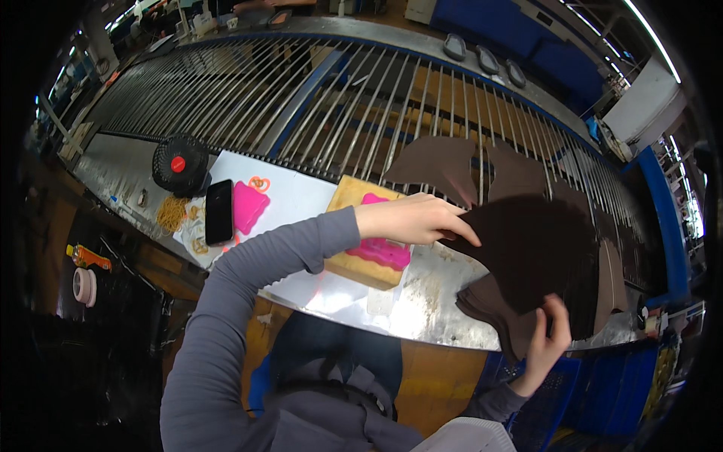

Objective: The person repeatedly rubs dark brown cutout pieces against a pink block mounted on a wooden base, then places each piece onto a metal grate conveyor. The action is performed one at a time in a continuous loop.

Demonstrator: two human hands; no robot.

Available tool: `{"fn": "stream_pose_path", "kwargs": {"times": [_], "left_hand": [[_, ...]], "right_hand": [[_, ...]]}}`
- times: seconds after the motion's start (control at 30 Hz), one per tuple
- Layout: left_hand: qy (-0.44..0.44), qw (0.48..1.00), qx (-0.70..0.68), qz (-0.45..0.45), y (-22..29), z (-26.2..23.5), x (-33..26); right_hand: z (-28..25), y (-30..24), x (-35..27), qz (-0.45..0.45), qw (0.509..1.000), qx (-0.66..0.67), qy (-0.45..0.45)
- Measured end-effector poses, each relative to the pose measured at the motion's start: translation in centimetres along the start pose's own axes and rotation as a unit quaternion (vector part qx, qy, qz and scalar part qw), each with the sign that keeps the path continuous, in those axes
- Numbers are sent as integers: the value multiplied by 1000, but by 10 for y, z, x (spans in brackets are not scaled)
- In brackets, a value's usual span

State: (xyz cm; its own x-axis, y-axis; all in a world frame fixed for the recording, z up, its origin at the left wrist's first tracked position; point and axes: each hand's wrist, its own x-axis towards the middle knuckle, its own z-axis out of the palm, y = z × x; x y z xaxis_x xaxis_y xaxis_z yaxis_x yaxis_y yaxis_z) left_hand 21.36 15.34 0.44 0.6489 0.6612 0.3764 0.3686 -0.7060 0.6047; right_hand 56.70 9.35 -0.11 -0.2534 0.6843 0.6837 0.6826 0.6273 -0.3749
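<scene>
A thick stack of dark brown cut pieces (527, 248), perhaps fabric or leather, is tilted up between my hands at the right of the metal table. My left hand (425, 218) reaches across and pinches its left upper edge between thumb and fingers. At the lower edge, my right hand (553, 339) grips the same stack, its fingertips partly hidden. Under it, a second fanned pile of brown pieces (489, 313) overhangs the table's front edge. Left of my left hand lies a yellow block (346, 264) with a bright pink scalloped template (384, 255) on top; my left wrist passes over it.
More brown pieces (433, 167) lie on the metal roller conveyor (316, 105). On white paper (290, 188) at the left are a black phone (219, 212) and a pink shape (248, 207), near yellow rubber bands (173, 215) and a black fan (181, 166). Blue crates (610, 392) stand below.
</scene>
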Motion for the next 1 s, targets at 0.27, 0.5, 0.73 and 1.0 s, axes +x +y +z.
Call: {"fn": "stream_pose_path", "kwargs": {"times": [0.27,0.5,0.73,1.0], "left_hand": [[78,896,416,132,11,-52,72],[191,773,599,88,-13,-145,69],[387,792,448,-150,-29,-136,-59],[371,830,149,-388,-39,-81,-181]], "right_hand": [[-12,-42,151,-198,964,-170,-43],[151,21,238,-11,999,30,40],[356,103,246,432,806,402,38],[460,138,216,556,618,550,83]]}}
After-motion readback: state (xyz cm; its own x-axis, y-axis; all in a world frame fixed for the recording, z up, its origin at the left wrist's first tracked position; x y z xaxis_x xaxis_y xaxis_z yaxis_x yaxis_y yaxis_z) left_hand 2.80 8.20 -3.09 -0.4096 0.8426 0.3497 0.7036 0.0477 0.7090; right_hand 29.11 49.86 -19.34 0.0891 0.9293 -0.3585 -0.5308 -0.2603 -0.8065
